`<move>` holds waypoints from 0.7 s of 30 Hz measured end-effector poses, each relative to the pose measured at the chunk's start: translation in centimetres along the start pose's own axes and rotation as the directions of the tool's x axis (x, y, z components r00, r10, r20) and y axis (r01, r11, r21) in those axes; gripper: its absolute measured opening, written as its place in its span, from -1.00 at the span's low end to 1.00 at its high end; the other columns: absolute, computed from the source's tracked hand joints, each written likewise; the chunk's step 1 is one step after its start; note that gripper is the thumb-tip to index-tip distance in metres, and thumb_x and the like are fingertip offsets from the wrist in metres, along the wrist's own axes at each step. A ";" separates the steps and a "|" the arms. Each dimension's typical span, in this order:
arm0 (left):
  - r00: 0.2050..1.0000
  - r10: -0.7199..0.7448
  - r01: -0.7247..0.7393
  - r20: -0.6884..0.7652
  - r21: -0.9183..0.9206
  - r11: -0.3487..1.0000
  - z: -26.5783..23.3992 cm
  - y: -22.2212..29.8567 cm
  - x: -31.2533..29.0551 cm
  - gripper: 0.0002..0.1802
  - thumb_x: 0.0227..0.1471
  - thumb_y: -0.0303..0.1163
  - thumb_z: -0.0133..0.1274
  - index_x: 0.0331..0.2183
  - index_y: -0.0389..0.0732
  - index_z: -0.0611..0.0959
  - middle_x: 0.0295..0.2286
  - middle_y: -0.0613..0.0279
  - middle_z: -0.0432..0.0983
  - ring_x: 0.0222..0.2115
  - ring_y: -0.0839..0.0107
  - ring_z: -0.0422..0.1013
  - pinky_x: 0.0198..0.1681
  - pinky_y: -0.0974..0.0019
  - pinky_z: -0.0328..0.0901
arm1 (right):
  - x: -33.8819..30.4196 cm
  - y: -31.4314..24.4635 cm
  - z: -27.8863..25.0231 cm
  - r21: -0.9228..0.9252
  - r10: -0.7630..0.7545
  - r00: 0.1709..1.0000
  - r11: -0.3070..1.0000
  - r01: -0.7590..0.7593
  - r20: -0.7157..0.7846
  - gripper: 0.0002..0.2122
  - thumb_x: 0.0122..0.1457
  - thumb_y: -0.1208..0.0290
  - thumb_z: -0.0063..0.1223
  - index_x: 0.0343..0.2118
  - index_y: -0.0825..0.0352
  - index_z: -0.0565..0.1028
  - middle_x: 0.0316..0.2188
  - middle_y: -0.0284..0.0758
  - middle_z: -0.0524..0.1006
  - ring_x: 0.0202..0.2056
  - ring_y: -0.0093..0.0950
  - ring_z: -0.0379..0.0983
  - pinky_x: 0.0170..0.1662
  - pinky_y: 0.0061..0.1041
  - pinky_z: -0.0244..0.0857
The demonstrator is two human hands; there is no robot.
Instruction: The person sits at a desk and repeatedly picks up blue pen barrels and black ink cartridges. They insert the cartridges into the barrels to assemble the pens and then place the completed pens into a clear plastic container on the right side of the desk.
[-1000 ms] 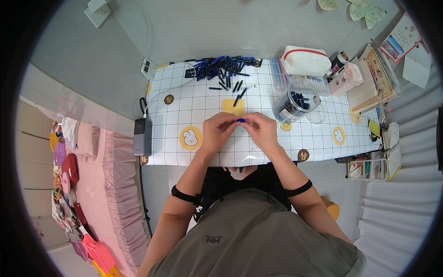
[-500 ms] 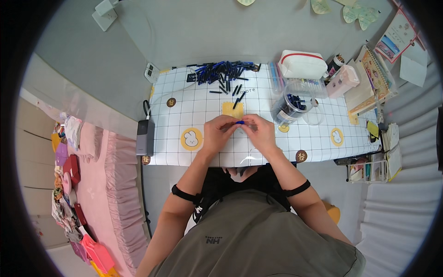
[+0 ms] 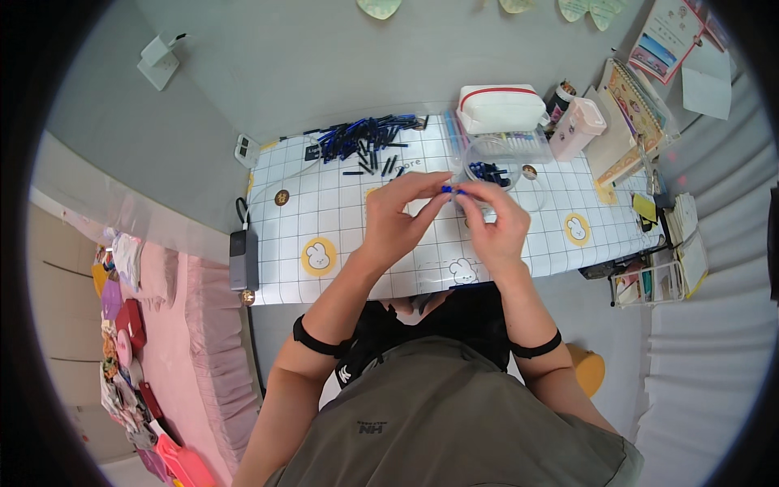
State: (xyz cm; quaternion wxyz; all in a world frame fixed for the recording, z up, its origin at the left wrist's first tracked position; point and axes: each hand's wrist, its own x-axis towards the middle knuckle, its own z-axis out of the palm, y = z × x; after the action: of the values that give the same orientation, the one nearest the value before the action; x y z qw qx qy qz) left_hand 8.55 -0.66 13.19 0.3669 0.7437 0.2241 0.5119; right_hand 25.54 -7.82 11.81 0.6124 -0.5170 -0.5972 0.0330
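My left hand (image 3: 398,223) and my right hand (image 3: 497,226) meet above the table, just in front of a clear plastic jar (image 3: 466,165). Fingertips of both are pinched on a small bundle of blue ink cartridges (image 3: 447,190); my fingers partly cover it. Inside the jar are more dark blue cartridges (image 3: 489,173), and my right hand hides its lower part. At the far left of the table lies a heap of loose black and blue cartridges (image 3: 365,140), with several strays in front of it.
Behind the jar are a white pouch with a red zip (image 3: 503,109) and a clear case of pens (image 3: 519,148). A pink container (image 3: 578,128) and notebooks (image 3: 629,122) stand at the far right. A grey power bank (image 3: 243,260) sits at the left edge.
Both hands have moved right and away from me, with the cartridges still between the fingertips. They are now close to the jar and partly cover it. The view has shifted slightly.
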 end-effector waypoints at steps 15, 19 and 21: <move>0.975 0.207 -0.220 0.075 0.249 0.943 6.3 -2.7 4.9 -0.71 0.18 -0.46 0.36 -0.05 -0.22 0.79 -0.08 0.06 0.71 0.01 0.07 0.60 0.09 0.06 0.49 | 3.7 3.2 -4.6 -0.256 -0.034 0.999 0.966 0.032 -0.004 -0.87 0.28 0.56 0.33 -0.13 0.35 0.72 -0.11 -0.19 0.72 -0.05 -0.18 0.66 0.07 -0.27 0.51; 0.977 0.212 -0.204 0.010 0.330 0.922 5.4 -3.0 4.1 -0.62 0.23 -0.40 0.34 0.07 -0.20 0.74 0.15 0.02 0.58 0.22 -0.02 0.44 0.29 0.01 0.34 | 3.3 3.3 -4.0 -0.443 -0.152 0.988 0.888 0.126 -0.024 -0.88 0.31 0.48 0.31 -0.14 0.30 0.74 0.08 -0.22 0.66 0.17 -0.12 0.52 0.22 -0.19 0.40; 0.981 0.191 -0.173 -0.023 0.335 0.926 3.8 -3.4 4.0 -0.62 0.25 -0.40 0.31 0.09 -0.21 0.72 0.18 0.01 0.56 0.24 -0.03 0.41 0.30 0.01 0.32 | 3.5 2.2 -3.4 -0.442 -0.177 0.982 0.888 0.131 -0.066 -0.89 0.31 0.46 0.31 -0.15 0.29 0.74 0.16 -0.24 0.62 0.20 -0.11 0.48 0.25 -0.17 0.37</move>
State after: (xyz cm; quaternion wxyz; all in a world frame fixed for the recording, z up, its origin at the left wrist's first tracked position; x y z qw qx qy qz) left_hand 13.67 3.13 12.12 0.1813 0.7980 0.2470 0.5189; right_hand 30.43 -6.56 13.62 0.5124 -0.5927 -0.5957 -0.1769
